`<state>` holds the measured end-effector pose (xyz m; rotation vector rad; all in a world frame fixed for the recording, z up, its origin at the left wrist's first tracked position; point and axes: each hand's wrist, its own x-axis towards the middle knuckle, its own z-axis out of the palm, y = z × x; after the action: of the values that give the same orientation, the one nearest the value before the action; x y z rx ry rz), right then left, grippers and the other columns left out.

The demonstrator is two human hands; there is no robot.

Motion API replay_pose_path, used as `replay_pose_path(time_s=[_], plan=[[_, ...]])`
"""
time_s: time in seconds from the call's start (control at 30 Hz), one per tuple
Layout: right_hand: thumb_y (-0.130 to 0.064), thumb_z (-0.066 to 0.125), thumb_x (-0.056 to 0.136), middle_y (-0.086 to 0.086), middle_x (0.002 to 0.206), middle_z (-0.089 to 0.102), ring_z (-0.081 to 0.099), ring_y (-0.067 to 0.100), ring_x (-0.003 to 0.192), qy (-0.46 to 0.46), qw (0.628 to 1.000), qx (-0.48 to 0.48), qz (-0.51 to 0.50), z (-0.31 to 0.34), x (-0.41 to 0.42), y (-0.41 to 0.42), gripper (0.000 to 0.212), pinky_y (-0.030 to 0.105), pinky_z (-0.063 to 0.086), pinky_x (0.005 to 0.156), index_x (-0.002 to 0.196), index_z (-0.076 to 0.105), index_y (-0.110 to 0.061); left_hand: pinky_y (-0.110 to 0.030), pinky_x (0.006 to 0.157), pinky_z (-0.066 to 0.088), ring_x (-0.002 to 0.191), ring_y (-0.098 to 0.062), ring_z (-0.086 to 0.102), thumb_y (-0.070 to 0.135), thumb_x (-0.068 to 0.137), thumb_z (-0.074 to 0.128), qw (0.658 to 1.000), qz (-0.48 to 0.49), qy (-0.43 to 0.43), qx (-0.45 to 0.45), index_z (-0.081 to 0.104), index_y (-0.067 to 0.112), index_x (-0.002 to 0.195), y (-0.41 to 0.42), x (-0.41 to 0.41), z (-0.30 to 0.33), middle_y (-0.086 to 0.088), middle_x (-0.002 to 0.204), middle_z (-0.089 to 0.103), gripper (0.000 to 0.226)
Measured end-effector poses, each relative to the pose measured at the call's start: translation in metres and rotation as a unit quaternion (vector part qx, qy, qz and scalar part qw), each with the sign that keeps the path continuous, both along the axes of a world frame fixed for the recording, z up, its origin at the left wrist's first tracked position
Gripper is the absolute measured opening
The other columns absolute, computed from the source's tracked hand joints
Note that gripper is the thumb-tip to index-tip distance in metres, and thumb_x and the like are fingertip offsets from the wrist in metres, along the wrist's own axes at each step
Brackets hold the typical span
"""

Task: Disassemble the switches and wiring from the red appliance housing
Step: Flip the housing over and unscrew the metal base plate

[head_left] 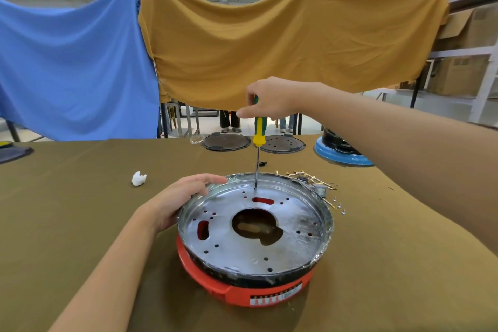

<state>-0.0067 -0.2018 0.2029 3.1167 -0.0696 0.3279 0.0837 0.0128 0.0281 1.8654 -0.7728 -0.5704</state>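
Note:
The red appliance housing [242, 292] sits on the table in front of me, topped by a round silver metal pan [301, 226] with several holes and a large central opening. My left hand [180, 201] grips the pan's left rim. My right hand [269, 100] is closed around the green and yellow handle of a screwdriver [258, 132], held upright. Its tip rests on the pan floor near the far rim. No switches or wiring show inside the housing from here.
Loose brass strips, small parts and screws [318, 183] lie just behind and right of the pan. A white scrap [138, 178] lies to the left. Two dark round plates [225, 142] and a blue-rimmed appliance [342, 151] stand at the far edge.

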Motion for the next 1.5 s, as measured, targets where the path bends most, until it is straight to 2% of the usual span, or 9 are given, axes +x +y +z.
replay_pose_path(time_s=[0.07,0.17,0.33,0.47,0.67,0.8,0.93,1.17,1.5], plan=[[-0.042,0.057,0.098,0.002,0.092,0.060,0.053,0.012,0.069,-0.022,1.000,0.012,0.011,-0.001,0.001,-0.001,0.032,0.024,0.039,0.057,0.109,0.058,-0.012,-0.058,0.093,0.053,0.114,-0.047,0.058,0.010,0.092,0.044,1.000,0.001,0.002,-0.003,0.071,0.041,0.114,0.000,-0.001,0.001,0.003,0.118,0.069,0.046],[-0.017,0.064,0.091,0.001,0.089,0.055,0.057,0.015,0.071,-0.005,0.988,0.150,0.034,0.000,0.001,-0.002,0.023,0.021,0.047,0.057,0.113,0.058,-0.011,-0.058,0.092,0.054,0.112,-0.046,0.060,0.010,0.093,0.046,1.000,-0.005,0.009,-0.009,0.071,0.039,0.114,0.002,-0.003,0.002,0.002,0.122,0.067,0.044],[-0.034,0.065,0.094,0.004,0.093,0.063,0.068,0.017,0.074,-0.005,0.993,0.120,0.018,-0.004,0.000,-0.003,0.027,0.024,0.057,0.058,0.109,0.053,-0.015,-0.044,0.082,0.061,0.099,-0.026,0.072,0.012,0.093,0.048,0.999,-0.021,0.019,-0.025,0.071,0.039,0.114,0.002,-0.004,0.002,0.001,0.129,0.062,0.041],[-0.021,0.065,0.093,0.001,0.085,0.057,0.059,0.011,0.062,-0.053,0.985,0.162,0.040,-0.005,-0.005,-0.006,0.016,0.014,0.045,0.046,0.103,0.055,-0.014,-0.054,0.088,0.057,0.103,-0.040,0.068,0.009,0.094,0.048,0.999,-0.022,0.021,-0.016,0.071,0.036,0.115,0.003,-0.005,0.003,0.004,0.127,0.064,0.041],[-0.022,0.067,0.094,0.008,0.091,0.066,0.063,0.016,0.069,-0.105,0.966,0.231,0.052,-0.002,-0.019,-0.019,0.020,0.033,0.058,0.066,0.106,0.056,-0.011,-0.051,0.090,0.057,0.100,-0.036,0.070,0.008,0.094,0.051,1.000,-0.013,0.007,-0.003,0.073,0.036,0.111,0.003,-0.009,0.007,-0.003,0.112,0.073,0.039],[-0.021,0.067,0.093,0.009,0.086,0.068,0.062,0.014,0.064,-0.149,0.934,0.323,0.044,-0.007,-0.029,-0.033,0.016,0.025,0.056,0.060,0.099,0.055,-0.012,-0.024,0.091,0.051,0.107,0.000,0.064,0.032,0.093,0.066,0.993,0.002,-0.113,-0.023,0.067,0.042,0.115,0.002,-0.014,0.019,0.019,0.116,0.068,0.024],[-0.023,0.068,0.093,0.010,0.086,0.068,0.062,0.012,0.061,-0.173,0.904,0.391,0.024,-0.021,-0.038,-0.045,0.019,0.024,0.056,0.060,0.101,0.057,-0.010,-0.008,0.085,0.034,0.110,0.018,0.047,0.052,0.085,0.069,0.953,0.001,-0.299,0.054,0.055,0.045,0.122,-0.011,-0.027,0.035,0.033,0.116,0.055,0.040],[-0.019,0.069,0.093,0.012,0.083,0.066,0.060,0.012,0.056,-0.190,0.854,0.485,0.019,-0.040,-0.053,-0.054,0.020,0.026,0.055,0.059,0.101,0.056,-0.007,0.000,0.066,0.043,0.082,0.014,0.060,0.033,0.088,0.073,0.932,0.038,-0.361,0.028,0.074,0.033,0.095,-0.030,-0.037,0.039,0.023,0.084,0.069,0.007],[-0.021,0.069,0.092,0.015,0.092,0.067,0.064,0.016,0.062,-0.249,0.816,0.522,0.009,-0.067,-0.071,-0.055,0.016,0.029,0.056,0.063,0.095,0.056,-0.013,-0.014,0.058,0.043,0.073,-0.008,0.066,0.027,0.088,0.074,0.919,0.091,-0.372,0.090,0.069,0.035,0.077,-0.035,-0.040,0.057,0.013,0.074,0.070,0.014]])
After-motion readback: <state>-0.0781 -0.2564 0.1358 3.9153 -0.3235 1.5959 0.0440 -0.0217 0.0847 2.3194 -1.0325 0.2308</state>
